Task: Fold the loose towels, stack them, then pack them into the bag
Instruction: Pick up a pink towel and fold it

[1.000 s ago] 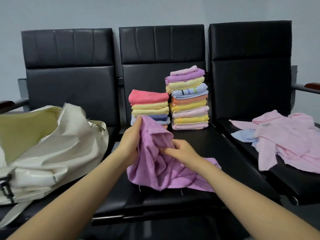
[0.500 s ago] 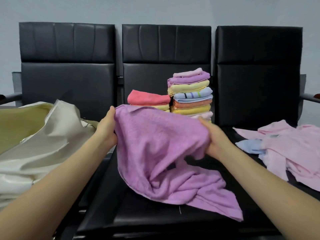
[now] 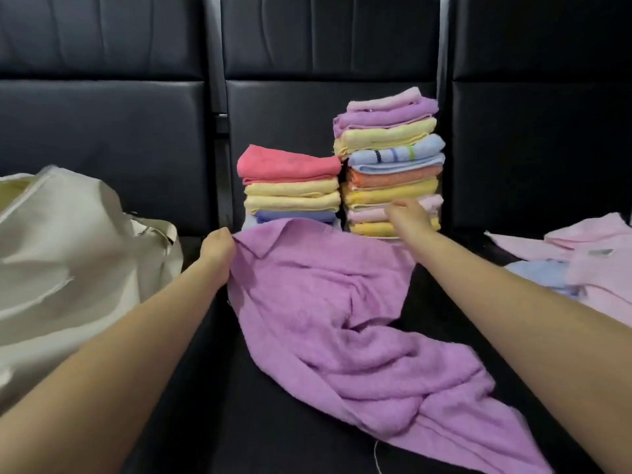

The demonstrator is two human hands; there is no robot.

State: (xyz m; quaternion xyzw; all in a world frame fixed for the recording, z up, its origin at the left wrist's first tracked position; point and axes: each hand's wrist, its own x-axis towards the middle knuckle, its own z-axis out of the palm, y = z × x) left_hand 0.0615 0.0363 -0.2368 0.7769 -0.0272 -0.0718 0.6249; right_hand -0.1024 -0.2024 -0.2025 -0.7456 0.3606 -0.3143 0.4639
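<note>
Left hand gripping rumpled purple terry towel corner

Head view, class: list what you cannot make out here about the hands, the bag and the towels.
- right hand: blurred, in front of the taller stack; grip unclear.
- bag: cut off by the left edge; inside unseen.
- shorter stack: bottom hidden behind the purple towel, which the left hand pinches.
- pink towels: cut off by the right edge.

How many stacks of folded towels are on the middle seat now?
2: the shorter stack stands at the back, the taller stack right beside it. The purple towel hides their bases.
</note>
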